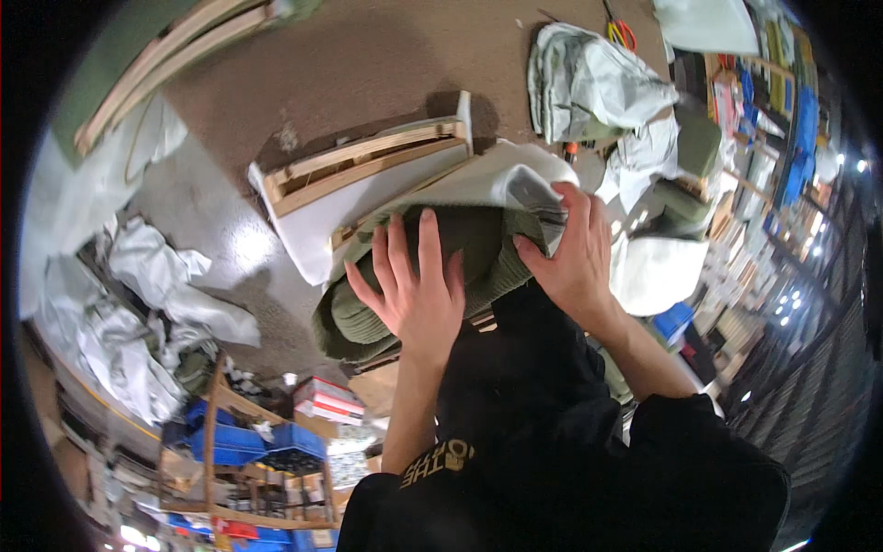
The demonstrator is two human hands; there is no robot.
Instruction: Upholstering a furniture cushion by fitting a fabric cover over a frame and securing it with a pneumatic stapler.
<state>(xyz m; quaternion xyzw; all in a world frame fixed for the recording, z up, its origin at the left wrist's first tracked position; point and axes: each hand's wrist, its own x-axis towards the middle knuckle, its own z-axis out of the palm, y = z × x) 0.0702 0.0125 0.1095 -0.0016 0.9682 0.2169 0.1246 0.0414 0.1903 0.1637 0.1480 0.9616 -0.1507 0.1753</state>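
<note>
where hands press, green fabric

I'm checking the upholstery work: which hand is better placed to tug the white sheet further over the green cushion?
Right hand, probably: it already grips the white sheet, while the left hand lies flat on the green cushion.

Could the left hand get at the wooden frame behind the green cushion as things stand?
Probably yes. The left hand lies flat on the green cushion, holding nothing, and the wooden frame sits just beyond the cushion with its slats uncovered; only the cushion's bulk lies between.
</note>
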